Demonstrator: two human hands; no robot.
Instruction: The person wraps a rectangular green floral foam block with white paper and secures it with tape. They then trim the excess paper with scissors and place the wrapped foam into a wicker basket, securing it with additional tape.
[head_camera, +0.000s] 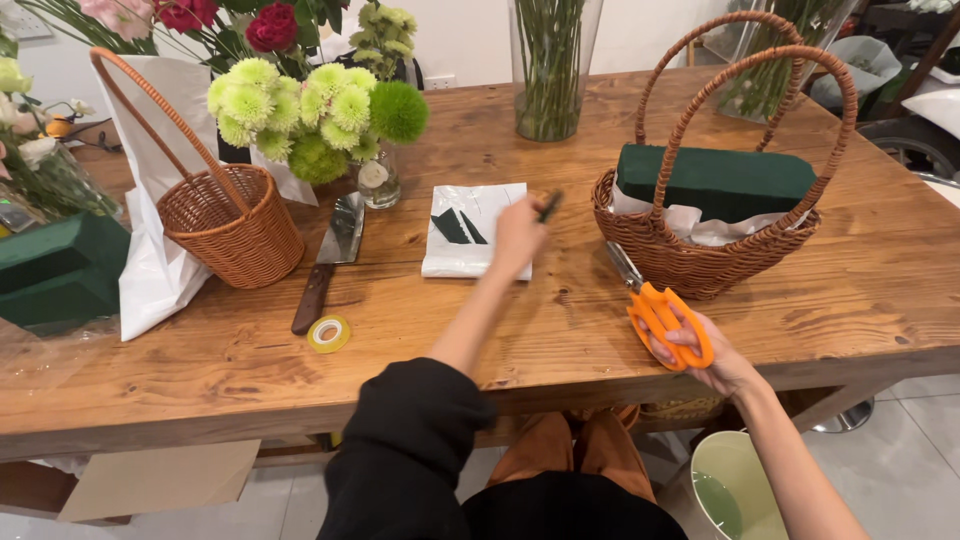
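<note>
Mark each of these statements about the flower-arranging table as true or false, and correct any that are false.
1. The right hand holds orange-handled scissors. True.
2. The wide basket on the right is empty. False: a dark green foam block sits in it on white wrapping.
3. The left hand holds a small dark piece above the white plastic sheet. True.
4. The knife lies inside the small basket. False: it lies on the table beside that basket.
5. A yellow-green roll of tape lies near the knife handle. True.
</note>
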